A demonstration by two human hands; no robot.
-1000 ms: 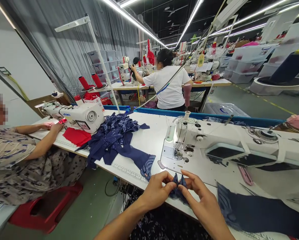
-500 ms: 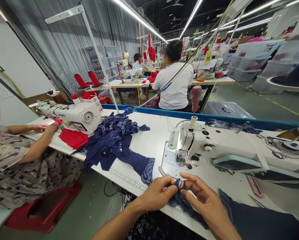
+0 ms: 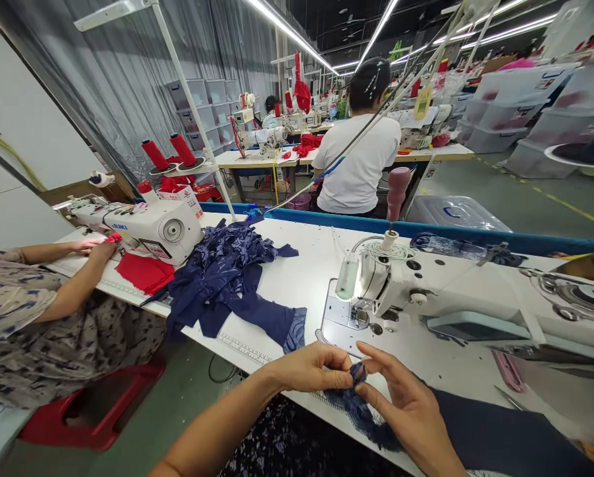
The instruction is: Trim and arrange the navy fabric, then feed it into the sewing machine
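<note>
My left hand (image 3: pixel 309 368) and my right hand (image 3: pixel 408 407) meet at the near edge of the white sewing table (image 3: pixel 301 278). Both pinch a small bunched piece of navy lace fabric (image 3: pixel 357 397) between thumb and fingers. The lace trails down and to the right under my right palm onto a larger navy cloth (image 3: pixel 510 437). Just behind my hands stands a white sewing machine (image 3: pixel 426 298), its needle plate close to my fingertips.
A heap of navy garment pieces (image 3: pixel 227 278) lies on the table at left. A seated person (image 3: pixel 43 318) works red fabric (image 3: pixel 145 273) at another sewing machine (image 3: pixel 142 228). A person in a white shirt (image 3: pixel 359 159) sits with their back turned. Plastic bins (image 3: pixel 520 106) stand far right.
My hands have gathered the lace into a tighter bunch and slid slightly toward the table edge. The view has tilted down a little. The person behind has turned their head away.
</note>
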